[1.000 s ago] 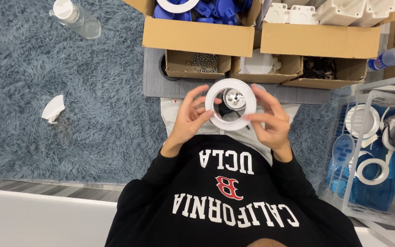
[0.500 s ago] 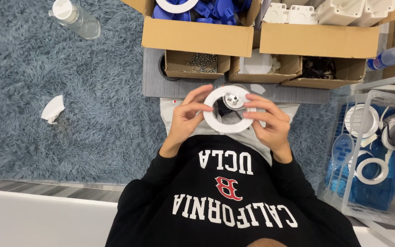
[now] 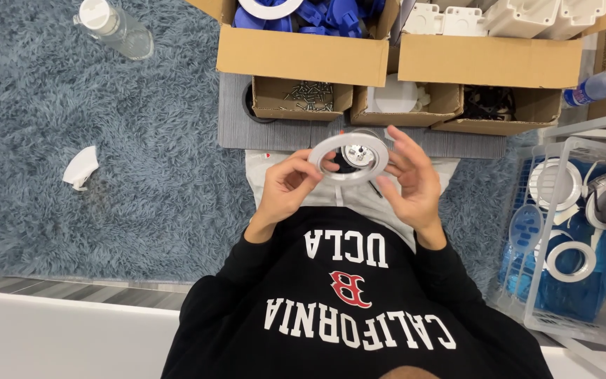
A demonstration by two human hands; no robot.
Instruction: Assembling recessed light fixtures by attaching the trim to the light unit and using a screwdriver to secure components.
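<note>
Two hands meet over the lap, and the scene runs left to right from a clear plastic water bottle with a white cap [image 3: 112, 28] lying on the shaggy blue-grey rug [image 3: 50, 140], past a crumpled white tissue [image 3: 79, 167], to the work itself. In the picture's left half, one hand [image 3: 285, 188] curls its fingers [image 3: 301, 163] and thumb into a pinch on the rim of a flat white plastic ring with a shiny metal lamp housing at its centre [image 3: 351, 156], held just above the knees and below the small brown cardboard box of loose screws [image 3: 303, 97]. The other hand [image 3: 408, 179] has its fingers spread, tips resting against the ring's opposite edge. As a judgement, fitting the housing goes best if the pinching hand keeps the ring level while the spread fingers press evenly round the edge, not at one spot. Far over stands a white wire basket of finished white rings [image 3: 583, 224].
</note>
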